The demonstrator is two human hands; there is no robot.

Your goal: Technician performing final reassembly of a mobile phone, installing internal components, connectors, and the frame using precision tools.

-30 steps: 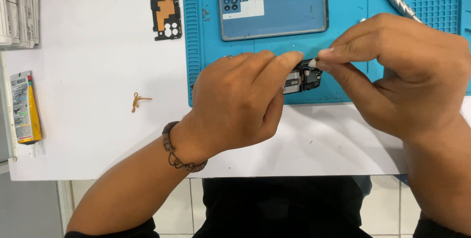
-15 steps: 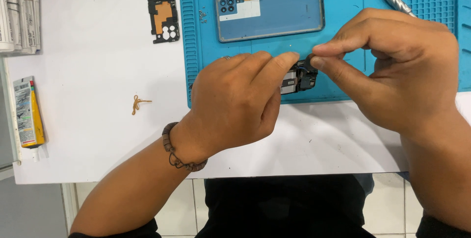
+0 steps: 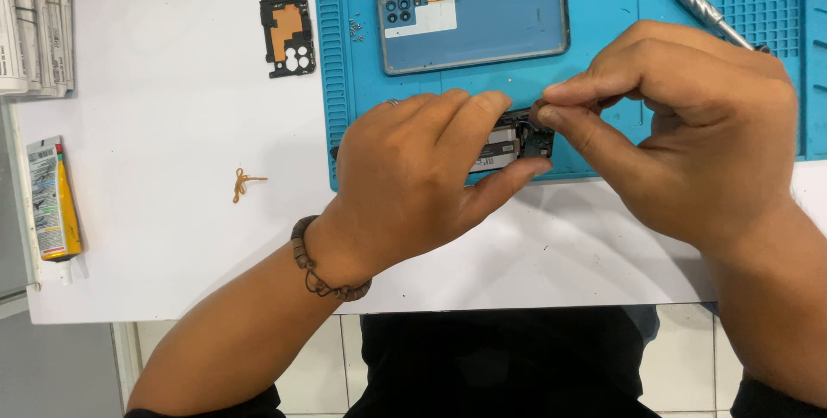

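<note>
An opened phone (image 3: 514,140) lies on the blue repair mat (image 3: 353,108), mostly covered by both hands, with only its dark top end and a slice of grey battery showing. My left hand (image 3: 413,177), a bead bracelet on its wrist, grips the phone from the left. My right hand (image 3: 680,125) pinches thumb and forefinger together over the phone's top corner; whatever sits between the fingertips is too small to make out. The phone's blue back cover (image 3: 474,20) with its camera holes lies flat on the mat just beyond the hands.
A black inner frame piece (image 3: 288,35) with an orange patch rests on the white table left of the mat. A screwdriver (image 3: 693,0) lies at the mat's upper right. A glue tube (image 3: 52,202) and stacked papers (image 3: 34,21) sit far left, with a small rubber band (image 3: 245,183) nearby.
Both hands stay over the phone. The view has shifted slightly, and my right fingertips have closed tighter on the phone's top corner.
</note>
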